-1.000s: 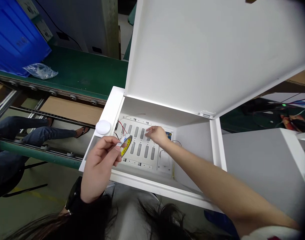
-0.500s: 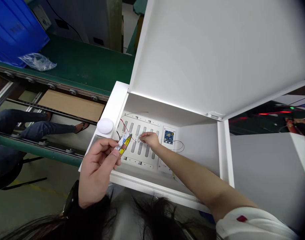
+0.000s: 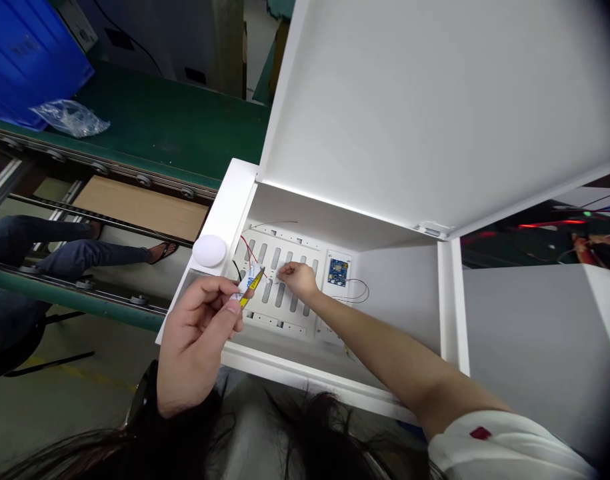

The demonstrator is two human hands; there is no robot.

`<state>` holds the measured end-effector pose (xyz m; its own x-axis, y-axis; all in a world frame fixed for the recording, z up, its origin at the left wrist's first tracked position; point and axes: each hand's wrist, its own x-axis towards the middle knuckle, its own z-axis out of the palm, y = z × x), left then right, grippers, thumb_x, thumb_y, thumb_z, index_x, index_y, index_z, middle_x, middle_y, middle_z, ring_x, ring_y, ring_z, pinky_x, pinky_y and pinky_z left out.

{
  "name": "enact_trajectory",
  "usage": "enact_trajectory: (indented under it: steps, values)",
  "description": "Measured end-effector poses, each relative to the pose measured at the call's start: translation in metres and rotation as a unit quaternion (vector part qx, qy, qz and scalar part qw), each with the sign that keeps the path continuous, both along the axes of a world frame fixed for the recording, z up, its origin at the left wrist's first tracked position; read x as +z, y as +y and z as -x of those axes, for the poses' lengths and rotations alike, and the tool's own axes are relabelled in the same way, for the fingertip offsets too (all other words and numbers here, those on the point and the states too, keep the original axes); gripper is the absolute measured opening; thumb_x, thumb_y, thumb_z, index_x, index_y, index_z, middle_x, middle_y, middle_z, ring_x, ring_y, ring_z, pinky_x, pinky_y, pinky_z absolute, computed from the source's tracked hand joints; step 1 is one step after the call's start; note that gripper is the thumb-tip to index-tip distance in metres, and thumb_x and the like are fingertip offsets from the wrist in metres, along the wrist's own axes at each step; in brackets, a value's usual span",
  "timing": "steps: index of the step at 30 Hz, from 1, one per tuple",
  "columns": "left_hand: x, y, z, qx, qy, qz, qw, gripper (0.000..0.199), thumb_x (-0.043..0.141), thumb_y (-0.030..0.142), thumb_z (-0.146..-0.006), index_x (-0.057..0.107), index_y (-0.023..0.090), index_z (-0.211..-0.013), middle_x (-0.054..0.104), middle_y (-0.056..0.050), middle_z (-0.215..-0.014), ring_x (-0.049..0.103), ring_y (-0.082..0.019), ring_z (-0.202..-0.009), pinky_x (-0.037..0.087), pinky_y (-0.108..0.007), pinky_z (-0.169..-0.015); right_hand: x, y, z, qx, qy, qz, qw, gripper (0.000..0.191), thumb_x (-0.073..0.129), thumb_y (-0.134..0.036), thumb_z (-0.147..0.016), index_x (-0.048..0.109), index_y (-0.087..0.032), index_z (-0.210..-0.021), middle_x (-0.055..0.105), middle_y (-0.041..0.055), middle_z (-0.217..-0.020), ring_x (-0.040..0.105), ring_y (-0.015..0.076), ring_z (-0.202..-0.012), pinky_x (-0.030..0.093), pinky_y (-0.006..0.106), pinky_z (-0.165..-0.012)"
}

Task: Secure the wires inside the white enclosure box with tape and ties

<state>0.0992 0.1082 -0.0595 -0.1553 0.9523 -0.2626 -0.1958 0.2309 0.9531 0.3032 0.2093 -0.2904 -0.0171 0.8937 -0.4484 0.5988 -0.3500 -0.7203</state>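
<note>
"Inside the open white metal cabinet (image 3: 305, 213), what's pinched?"

"Your left thumb and fingers (image 3: 217, 288) pinch a small yellow-and-white strip (image 3: 249, 290) above the slotted white panel (image 3: 265, 317); your right fingers (image 3: 285, 270) curl at that panel."

"Risk?"

"Thin red wires (image 3: 249, 248) beside the strip could snag if you tug."

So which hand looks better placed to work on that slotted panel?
Probably the right hand: it sits over the slotted white panel and seems empty, while the left hand pinches a yellow-and-white item.

A clear plastic bag (image 3: 69, 119) lies on a green conveyor belt (image 3: 149, 127) beside a blue crate (image 3: 25, 40); a co-worker's jeaned legs (image 3: 85, 255) show beneath.
</note>
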Motion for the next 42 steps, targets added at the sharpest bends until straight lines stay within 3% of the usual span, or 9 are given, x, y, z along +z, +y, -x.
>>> enact_trajectory:
  steps: [7, 14, 17, 20, 27, 32, 38, 42]
  values:
    - [-0.003, -0.002, 0.001, -0.007, 0.003, -0.011, 1.0, 0.006, 0.064, 0.028, -0.091, 0.061, 0.026, -0.096, 0.058, 0.002, -0.077, 0.054, -0.009, -0.066, 0.044, -0.021, -0.058, 0.003, -0.007, 0.006, 0.044, -0.041, -0.044, 0.997, 0.008, 0.06, -0.015, -0.076, 0.068, -0.018, -0.078, 0.07, 0.0024, -0.077, 0.061, 0.0144, -0.071, 0.044, 0.025, -0.065]
    - [-0.003, -0.001, 0.001, -0.008, 0.01, -0.019, 1.0, 0.006, 0.063, 0.028, -0.092, 0.062, 0.026, -0.097, 0.06, 0.002, -0.08, 0.055, -0.008, -0.065, 0.045, -0.02, -0.057, 0.006, -0.007, 0.009, 0.118, -0.12, -0.071, 0.983, 0.016, 0.058, -0.014, -0.081, 0.067, -0.018, -0.093, 0.068, 0.0034, -0.086, 0.061, 0.0163, -0.079, 0.044, 0.027, -0.075]
    - [-0.002, -0.001, 0.001, -0.005, 0.01, -0.018, 1.0, 0.005, 0.063, 0.027, -0.091, 0.062, 0.026, -0.096, 0.061, 0.002, -0.084, 0.055, -0.008, -0.065, 0.046, -0.021, -0.058, 0.002, -0.004, 0.003, 0.092, -0.14, -0.103, 0.981, 0.031, 0.069, -0.02, -0.077, 0.063, -0.016, -0.108, 0.064, 0.0068, -0.101, 0.059, 0.0186, -0.089, 0.044, 0.029, -0.08]
    - [-0.002, -0.002, 0.001, -0.004, 0.008, -0.015, 1.0, 0.006, 0.064, 0.028, -0.091, 0.062, 0.026, -0.096, 0.061, 0.002, -0.086, 0.055, -0.008, -0.065, 0.046, -0.021, -0.058, -0.003, 0.001, -0.004, 0.04, -0.141, -0.086, 0.985, 0.04, 0.08, -0.031, -0.068, 0.062, -0.016, -0.1, 0.058, 0.0055, -0.101, 0.056, 0.0184, -0.086, 0.044, 0.03, -0.077]
    - [-0.003, -0.001, 0.001, -0.009, 0.016, -0.025, 1.0, 0.005, 0.063, 0.026, -0.092, 0.062, 0.024, -0.096, 0.065, 0.0, -0.094, 0.055, -0.008, -0.064, 0.045, -0.022, -0.057, -0.01, 0.009, -0.003, 0.013, -0.125, -0.058, 0.99, 0.023, 0.075, -0.031, -0.073, 0.06, -0.018, -0.085, 0.053, 0.0024, -0.093, 0.052, 0.0165, -0.08, 0.042, 0.03, -0.078]
    - [-0.002, -0.001, 0.002, -0.01, 0.015, -0.026, 1.0, 0.006, 0.063, 0.026, -0.092, 0.062, 0.024, -0.097, 0.065, 0.0, -0.088, 0.055, -0.008, -0.064, 0.044, -0.022, -0.057, -0.003, 0.006, 0.004, 0.048, -0.16, -0.05, 0.985, 0.019, 0.064, -0.028, -0.082, 0.057, -0.015, -0.093, 0.051, 0.0095, -0.106, 0.051, 0.0219, -0.097, 0.041, 0.033, -0.089]
    - [-0.001, -0.001, 0.002, -0.008, 0.02, -0.03, 0.999, 0.005, 0.063, 0.026, -0.092, 0.062, 0.025, -0.096, 0.06, 0.002, -0.075, 0.055, -0.009, -0.064, 0.043, -0.022, -0.057, 0.002, -0.009, 0.004, 0.143, -0.215, -0.05, 0.965, 0.038, 0.07, -0.031, -0.078, 0.053, -0.015, -0.108, 0.048, 0.0128, -0.117, 0.043, 0.0299, -0.114, 0.038, 0.042, -0.098]
    - [-0.002, 0.001, 0.002, -0.013, 0.017, -0.015, 1.0, 0.006, 0.063, 0.029, -0.092, 0.061, 0.024, -0.095, 0.058, 0.002, -0.074, 0.054, -0.009, -0.064, 0.043, -0.023, -0.058, 0.015, -0.004, 0.003, 0.16, -0.233, -0.013, 0.959, 0.063, 0.085, -0.035, -0.06, 0.052, -0.015, -0.11, 0.048, 0.0123, -0.119, 0.043, 0.0306, -0.114, 0.04, 0.042, -0.096]
